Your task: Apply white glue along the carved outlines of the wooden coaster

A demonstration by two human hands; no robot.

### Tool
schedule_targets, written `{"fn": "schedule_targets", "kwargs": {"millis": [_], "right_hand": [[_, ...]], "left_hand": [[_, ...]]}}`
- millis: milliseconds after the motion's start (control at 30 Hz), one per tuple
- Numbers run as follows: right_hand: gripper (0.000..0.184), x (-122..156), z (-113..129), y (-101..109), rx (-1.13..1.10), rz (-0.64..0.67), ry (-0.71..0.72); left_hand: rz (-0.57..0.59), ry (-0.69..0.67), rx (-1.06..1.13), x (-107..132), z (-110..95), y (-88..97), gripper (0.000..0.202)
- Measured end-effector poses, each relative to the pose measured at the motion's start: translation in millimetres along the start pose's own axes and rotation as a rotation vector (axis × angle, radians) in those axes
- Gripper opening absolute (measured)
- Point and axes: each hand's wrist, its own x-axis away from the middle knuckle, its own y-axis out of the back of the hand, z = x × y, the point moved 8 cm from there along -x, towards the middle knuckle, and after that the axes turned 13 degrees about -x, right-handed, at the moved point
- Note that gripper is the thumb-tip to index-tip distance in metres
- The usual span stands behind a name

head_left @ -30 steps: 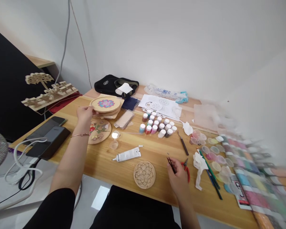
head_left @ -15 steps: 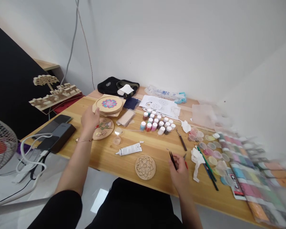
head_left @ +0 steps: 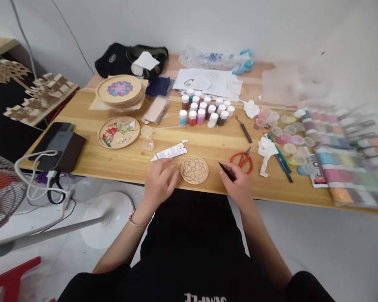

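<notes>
In the head view a small round wooden piece with a flower pattern (head_left: 194, 170) lies near the table's front edge, between my hands. My left hand (head_left: 160, 181) is just left of it, palm down, fingers loosely apart, holding nothing. A white glue tube (head_left: 170, 152) lies right behind those fingers. Black tweezers (head_left: 227, 172) are pinched in my right hand (head_left: 241, 186), their tips pointing left toward the wooden piece. Behind that hand rest red-handled pliers (head_left: 243, 160), partly hidden by it.
Several paint jars (head_left: 203, 111) stand mid-table. A decorated round plaque (head_left: 118, 133) and a stack of round wooden trays (head_left: 119, 89) lie at left. Brushes (head_left: 281, 161), small plastic cups (head_left: 290, 138) and packs of coloured material (head_left: 346, 167) fill the right. A power bank (head_left: 64, 149) sits far left.
My left hand has come from the tray stack at the left to beside the small wooden piece. The view has tilted down. My right hand still holds the tweezers.
</notes>
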Motion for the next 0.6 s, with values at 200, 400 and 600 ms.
{"fn": "schedule_targets", "kwargs": {"millis": [200,400,600], "right_hand": [[0.019,5,13,-26,0.101,0.158,0.215],[0.024,2,20,-48,0.239,0.377,0.45],[0.024,2,22,-58,0.258,0.421,0.584]], "left_hand": [[0.051,-0.169,0.047,6,-17,-25.3,0.016],[0.045,-0.232,0.094,7,-21,-30.2,0.025],[0.127,-0.306,0.054,9,-26,-34.4,0.039]]}}
